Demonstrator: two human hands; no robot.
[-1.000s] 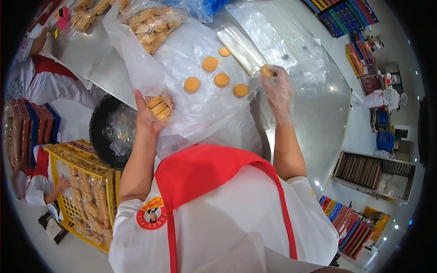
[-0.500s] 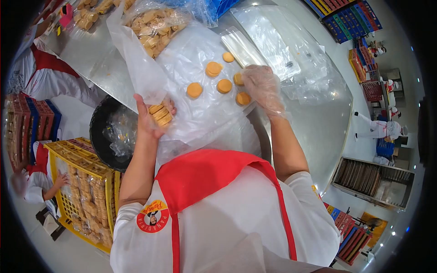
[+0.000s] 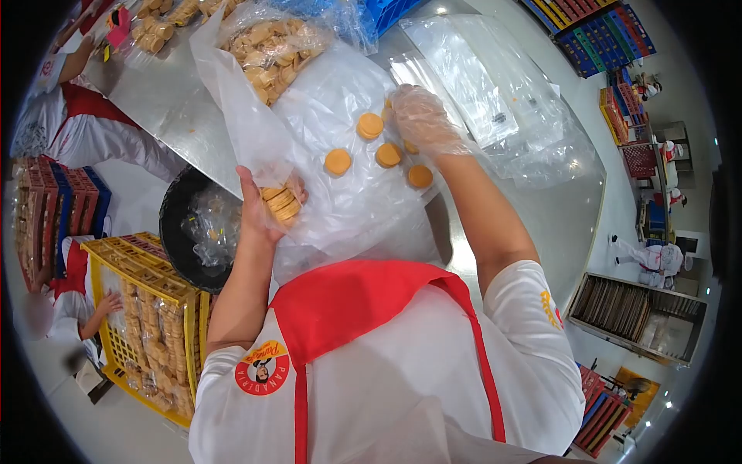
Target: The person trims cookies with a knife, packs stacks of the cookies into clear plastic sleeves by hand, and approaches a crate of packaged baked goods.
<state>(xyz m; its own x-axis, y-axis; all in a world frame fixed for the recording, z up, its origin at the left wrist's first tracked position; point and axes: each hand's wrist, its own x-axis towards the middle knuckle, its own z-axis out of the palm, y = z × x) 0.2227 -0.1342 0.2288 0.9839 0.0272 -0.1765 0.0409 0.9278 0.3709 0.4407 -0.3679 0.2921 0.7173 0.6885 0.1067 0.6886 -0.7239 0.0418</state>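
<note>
My left hand (image 3: 264, 203) is wrapped round a small clear bag with a stack of round golden cookies (image 3: 281, 205) in it. In a clear plastic glove, my right hand (image 3: 423, 120) reaches over a cookie (image 3: 388, 107) at the far edge of a loose group and covers part of it. Its fingertips are hidden under the hand and glove. Several more cookies (image 3: 369, 126) lie on the white plastic sheet (image 3: 325, 100) between my hands, some in short stacks.
A large open bag of cookies (image 3: 270, 50) lies at the back. Flat clear bags (image 3: 479, 93) are on the metal table (image 3: 533, 224) to the right. A black bin (image 3: 174, 224) and a yellow crate (image 3: 116, 340) stand at left. Co-workers (image 3: 93, 116) are on the left side.
My right hand has moved left and away from me, from the near-right cookies to the far one. My left hand still holds the bagged stack. The view has shifted slightly.
</note>
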